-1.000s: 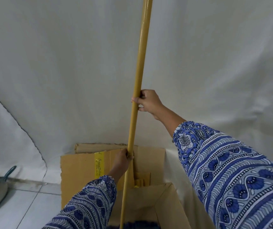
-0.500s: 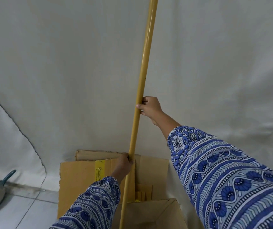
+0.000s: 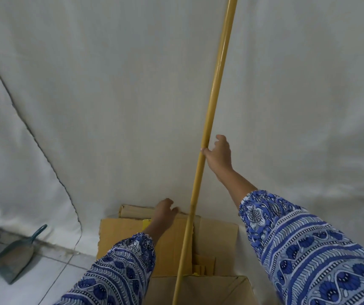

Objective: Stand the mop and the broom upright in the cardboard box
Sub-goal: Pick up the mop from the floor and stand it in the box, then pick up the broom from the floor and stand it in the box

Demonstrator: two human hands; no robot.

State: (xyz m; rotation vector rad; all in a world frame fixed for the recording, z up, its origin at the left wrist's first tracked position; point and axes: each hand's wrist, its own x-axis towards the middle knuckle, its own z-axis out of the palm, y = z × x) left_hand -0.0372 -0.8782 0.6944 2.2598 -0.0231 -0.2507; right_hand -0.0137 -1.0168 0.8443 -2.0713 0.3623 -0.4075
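Fingers spread on both: left hand (image 3: 164,213) hovers just off the smooth yellow pole (image 3: 207,130), right hand (image 3: 218,154) only thumb-touching it. Pole stands tilted in the corrugated cardboard box (image 3: 216,236).

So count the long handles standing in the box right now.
1: a yellow handle rises from the cardboard box, leaning slightly right, right hand open beside it, left hand off it. The box's inside is mostly out of view, so another could be hidden.
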